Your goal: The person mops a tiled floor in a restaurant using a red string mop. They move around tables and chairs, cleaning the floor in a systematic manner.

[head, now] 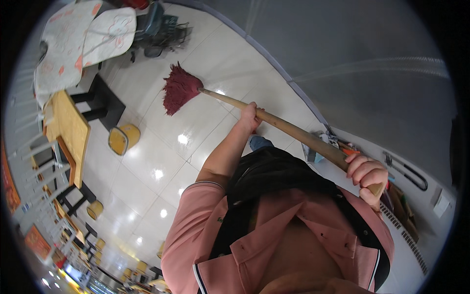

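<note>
A mop with a dark red strand head (180, 88) rests on the pale tiled floor (172, 128), ahead and to the left of me. Its long wooden handle (297, 133) runs back diagonally across my body. Partway down that handle, my left hand (250, 117) is wrapped around the wood. Near the top end, my right hand (367, 178) grips the handle, with the tip of the wood showing below the fingers. Below the handle, one blue trouser leg (260, 142) shows past my black apron (273, 169); most of my feet are hidden.
A grey partition (352, 47) borders the floor on the right. At left stand a wooden table (69, 128) on a black base, a yellow bin (130, 137) and cloth-covered furniture (66, 47). A dark wheeled item (158, 33) is farther ahead. Clutter (323, 141) lies near my right side.
</note>
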Available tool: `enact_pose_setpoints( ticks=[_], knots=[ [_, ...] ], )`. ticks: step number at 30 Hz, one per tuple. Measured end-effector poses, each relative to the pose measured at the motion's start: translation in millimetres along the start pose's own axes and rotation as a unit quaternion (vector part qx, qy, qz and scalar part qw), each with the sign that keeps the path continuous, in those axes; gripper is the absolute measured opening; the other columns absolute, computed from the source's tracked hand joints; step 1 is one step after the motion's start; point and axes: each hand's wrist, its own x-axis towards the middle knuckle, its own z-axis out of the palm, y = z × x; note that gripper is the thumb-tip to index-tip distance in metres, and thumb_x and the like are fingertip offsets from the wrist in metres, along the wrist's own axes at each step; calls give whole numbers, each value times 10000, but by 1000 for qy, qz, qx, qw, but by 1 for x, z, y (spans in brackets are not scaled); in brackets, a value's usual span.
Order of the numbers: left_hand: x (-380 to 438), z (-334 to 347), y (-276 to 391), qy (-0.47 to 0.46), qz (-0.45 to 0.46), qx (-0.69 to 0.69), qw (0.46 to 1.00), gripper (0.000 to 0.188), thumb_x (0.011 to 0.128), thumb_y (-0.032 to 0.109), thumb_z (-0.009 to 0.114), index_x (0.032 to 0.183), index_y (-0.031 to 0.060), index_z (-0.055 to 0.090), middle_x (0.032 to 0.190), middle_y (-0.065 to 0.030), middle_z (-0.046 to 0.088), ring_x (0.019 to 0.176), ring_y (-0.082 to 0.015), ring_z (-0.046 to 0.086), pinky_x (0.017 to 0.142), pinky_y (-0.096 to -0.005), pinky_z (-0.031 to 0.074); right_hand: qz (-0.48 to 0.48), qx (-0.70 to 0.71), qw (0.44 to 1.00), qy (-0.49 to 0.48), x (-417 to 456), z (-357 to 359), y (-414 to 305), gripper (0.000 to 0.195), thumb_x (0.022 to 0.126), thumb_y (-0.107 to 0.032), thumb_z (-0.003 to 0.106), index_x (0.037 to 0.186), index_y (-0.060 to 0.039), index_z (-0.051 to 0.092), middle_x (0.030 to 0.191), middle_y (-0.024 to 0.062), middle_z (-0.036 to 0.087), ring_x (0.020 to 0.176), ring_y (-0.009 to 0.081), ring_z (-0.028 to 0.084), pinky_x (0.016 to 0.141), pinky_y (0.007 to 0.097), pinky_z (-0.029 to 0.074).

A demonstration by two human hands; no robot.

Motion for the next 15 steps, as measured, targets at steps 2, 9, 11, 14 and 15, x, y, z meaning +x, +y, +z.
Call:
enact_pose_setpoints(
  ticks=[2, 9, 11, 14, 15],
  knots=[
    [-1, 22, -32, -28, -4, 49, 998, 181, 786, 137, 451, 892, 14, 371, 774, -127, 445, 709, -262, 490, 665, -381, 465, -1, -22, 998, 59, -19, -11, -16, 235, 676, -162, 593, 540, -71, 424, 592, 70, 509, 598, 220, 515, 702, 409, 395],
    [-2, 112, -131, -117, -150, 69, 979, 135, 811, 149, 436, 854, 29, 394, 744, -112, 451, 721, -241, 507, 652, -358, 473, -5, -160, 982, 105, -57, -41, -82, 238, 662, -177, 591, 518, -90, 423, 523, 36, 497, 514, 199, 526, 620, 376, 420],
    [-8, 143, -154, -127, -189, 77, 971, 131, 796, 132, 435, 851, 23, 387, 736, -106, 443, 699, -236, 496, 648, -358, 464, -5, -185, 976, 111, -62, -45, -92, 203, 639, -162, 580, 518, -90, 434, 527, 38, 498, 510, 203, 528, 611, 370, 418],
    [47, 167, -173, -272, -268, 48, 923, 135, 770, 107, 432, 852, 16, 376, 732, -107, 440, 691, -225, 493, 651, -348, 455, -15, -221, 972, 79, -46, -48, -91, 158, 607, -129, 571, 526, -82, 444, 548, 52, 501, 534, 221, 525, 607, 369, 417],
    [55, 183, -173, -248, -261, 65, 931, 134, 760, 100, 435, 847, 17, 376, 738, -107, 443, 689, -220, 495, 655, -343, 454, -9, -233, 971, 43, -37, -50, -86, 151, 601, -119, 571, 528, -78, 444, 553, 57, 499, 545, 227, 524, 605, 371, 419]
  ],
)
